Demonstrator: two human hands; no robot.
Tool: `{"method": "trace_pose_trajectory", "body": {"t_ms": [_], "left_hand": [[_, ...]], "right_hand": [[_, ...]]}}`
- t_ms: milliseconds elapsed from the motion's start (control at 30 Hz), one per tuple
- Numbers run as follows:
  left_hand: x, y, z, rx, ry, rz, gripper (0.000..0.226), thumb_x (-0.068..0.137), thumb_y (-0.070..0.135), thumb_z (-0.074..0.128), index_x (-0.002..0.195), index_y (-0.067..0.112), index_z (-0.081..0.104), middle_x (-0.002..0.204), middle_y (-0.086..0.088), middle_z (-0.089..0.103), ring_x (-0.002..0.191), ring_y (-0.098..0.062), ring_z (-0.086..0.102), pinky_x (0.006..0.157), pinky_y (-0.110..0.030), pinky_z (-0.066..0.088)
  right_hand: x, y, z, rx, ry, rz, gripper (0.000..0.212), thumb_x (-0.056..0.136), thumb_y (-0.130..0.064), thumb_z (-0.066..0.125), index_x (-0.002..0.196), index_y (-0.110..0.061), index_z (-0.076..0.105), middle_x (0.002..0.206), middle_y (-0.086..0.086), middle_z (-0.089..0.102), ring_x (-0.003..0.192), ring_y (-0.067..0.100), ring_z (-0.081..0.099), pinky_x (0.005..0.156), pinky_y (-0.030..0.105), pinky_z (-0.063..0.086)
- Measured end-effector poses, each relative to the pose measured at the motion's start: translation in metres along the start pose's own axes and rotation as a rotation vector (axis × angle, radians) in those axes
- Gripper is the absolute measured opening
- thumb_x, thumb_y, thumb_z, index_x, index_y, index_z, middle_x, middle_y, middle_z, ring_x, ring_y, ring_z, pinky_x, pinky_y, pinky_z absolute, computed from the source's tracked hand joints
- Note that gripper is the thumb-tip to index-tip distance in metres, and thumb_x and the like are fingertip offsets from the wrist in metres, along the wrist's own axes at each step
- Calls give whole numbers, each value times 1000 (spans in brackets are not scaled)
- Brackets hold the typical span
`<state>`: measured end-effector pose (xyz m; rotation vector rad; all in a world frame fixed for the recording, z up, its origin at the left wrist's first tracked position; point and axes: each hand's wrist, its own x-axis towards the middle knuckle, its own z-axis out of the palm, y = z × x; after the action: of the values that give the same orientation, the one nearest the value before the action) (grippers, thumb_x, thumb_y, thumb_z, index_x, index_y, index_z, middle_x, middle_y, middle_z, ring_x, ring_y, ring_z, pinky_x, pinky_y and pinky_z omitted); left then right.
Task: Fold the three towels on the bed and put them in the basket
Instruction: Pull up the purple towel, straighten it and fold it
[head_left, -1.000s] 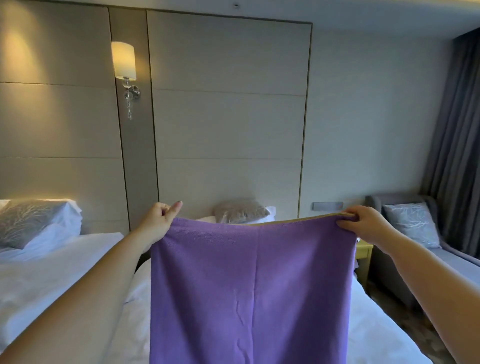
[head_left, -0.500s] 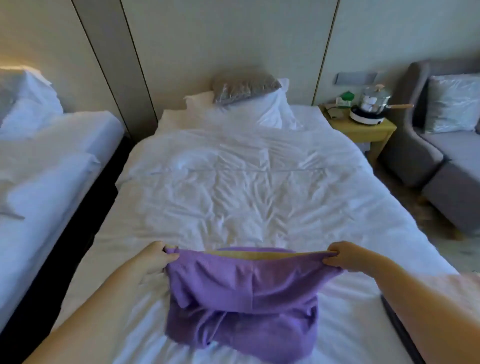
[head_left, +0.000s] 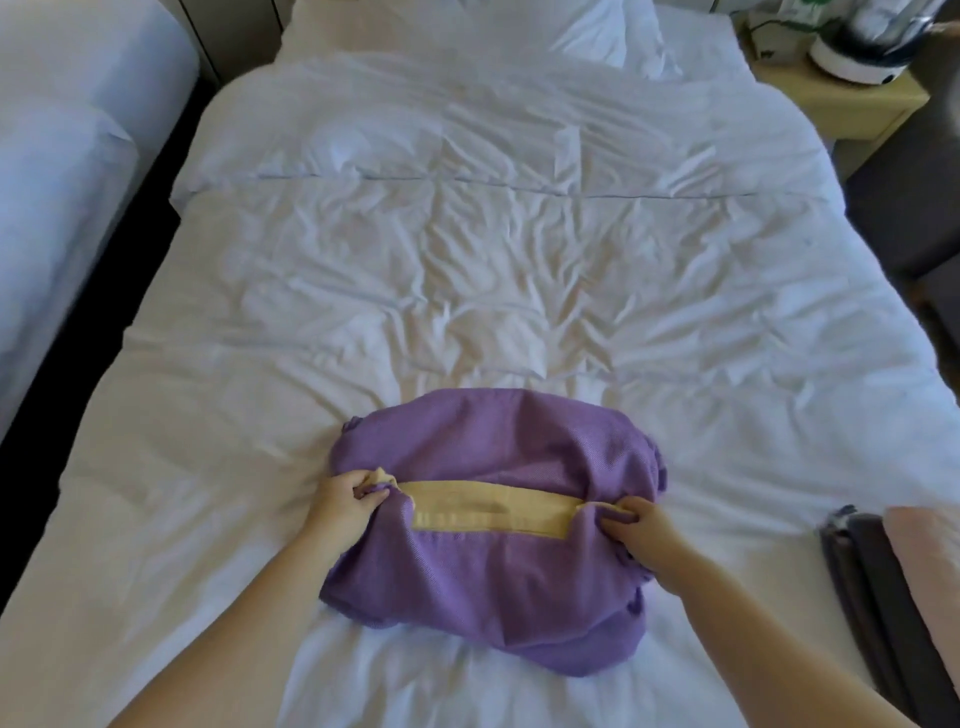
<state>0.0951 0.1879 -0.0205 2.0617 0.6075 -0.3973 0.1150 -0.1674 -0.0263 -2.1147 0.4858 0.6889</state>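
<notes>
Left hand (head_left: 345, 501) and right hand (head_left: 636, 525) each pinch the purple towel (head_left: 493, 525) at either end of its yellow band (head_left: 483, 512); advise pulling taut, flattening bunched cloth before creasing.

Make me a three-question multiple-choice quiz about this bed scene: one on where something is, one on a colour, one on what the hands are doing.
1. Where does the purple towel lie?
A. on a desk
B. on the white bed
C. on a shelf

2. What colour is the band along its edge?
A. red
B. green
C. yellow

3. What are the left hand and right hand doing?
A. each gripping the towel
B. resting flat on the sheet
C. hanging open above it

Answers:
1 B, the towel sits bunched on the bedding.
2 C, a yellow strip runs between the hands.
3 A, both curl into the cloth at the band's ends.
</notes>
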Motion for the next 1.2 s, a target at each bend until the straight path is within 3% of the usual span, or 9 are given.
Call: {"method": "trace_pose_trajectory", "body": {"t_ms": [100, 267, 433, 500, 567, 633, 800, 1000, 1200], "left_hand": [[14, 23, -12, 110, 96, 80, 12, 86, 8, 66, 89, 17, 73, 83, 2, 71, 88, -18, 65, 72, -17, 41], [49, 143, -55, 125, 228, 322, 16, 86, 12, 66, 100, 13, 74, 103, -5, 73, 101, -23, 65, 83, -22, 43], [80, 291, -120, 9, 410, 597, 11, 85, 5, 67, 95, 3, 71, 105, -12, 70, 96, -21, 65, 83, -16, 44], [90, 329, -141, -13, 438, 655, 12, 84, 3, 67, 95, -3, 70, 120, -21, 59, 107, -31, 61, 96, -32, 46], [96, 345, -152, 73, 548, 655, 13, 83, 5, 69, 95, 1, 71, 132, -19, 49, 117, -31, 52, 96, -25, 37], [100, 340, -156, 140, 609, 686, 13, 80, 4, 70, 92, 4, 74, 121, -18, 57, 113, -32, 51, 85, -23, 35], [110, 261, -143, 167, 536, 508, 23, 77, -3, 66, 97, 8, 72, 98, -15, 70, 93, -37, 62, 79, -47, 51], [94, 119, -106, 317, 315, 198, 20, 80, -1, 60, 91, 16, 61, 101, -10, 64, 90, -33, 60, 71, -37, 46], [45, 25, -78, 396, 153, 65, 28, 76, 3, 61, 77, 29, 52, 96, -4, 62, 78, -26, 55, 65, -30, 40]], "right_hand": [[11, -38, -12, -32, 70, -131, 29, 83, -5, 67, 59, -13, 52, 57, 1, 50, 60, 20, 48, 59, 34, 44], [23, -166, -73, -118, 258, -439, 19, 80, -6, 68, 67, 2, 56, 72, 18, 60, 70, 29, 56, 63, 38, 43], [27, -298, -153, -79, 447, -670, 15, 81, -10, 68, 72, -16, 57, 98, 21, 54, 85, 33, 54, 75, 35, 45], [31, -329, -177, -55, 504, -710, 10, 79, -10, 70, 75, -13, 62, 117, 16, 47, 100, 33, 52, 87, 33, 43], [39, -339, -188, -147, 548, -674, 5, 81, -15, 70, 78, -15, 65, 143, 12, 34, 123, 34, 39, 98, 35, 36], [50, -330, -189, -255, 584, -666, 6, 82, -17, 70, 83, -12, 67, 144, 9, 39, 125, 35, 38, 96, 35, 34], [77, -259, -158, -426, 559, -572, 8, 82, -16, 68, 84, -10, 64, 90, 6, 63, 94, 32, 56, 73, 33, 36], [83, -128, -107, -760, 353, -334, 10, 90, -25, 50, 99, -24, 55, 103, -1, 61, 94, 28, 61, 77, 30, 40], [45, -53, -58, -1018, 197, -327, 23, 80, -13, 44, 97, -26, 51, 105, -4, 60, 100, 20, 61, 81, 30, 40]]}}
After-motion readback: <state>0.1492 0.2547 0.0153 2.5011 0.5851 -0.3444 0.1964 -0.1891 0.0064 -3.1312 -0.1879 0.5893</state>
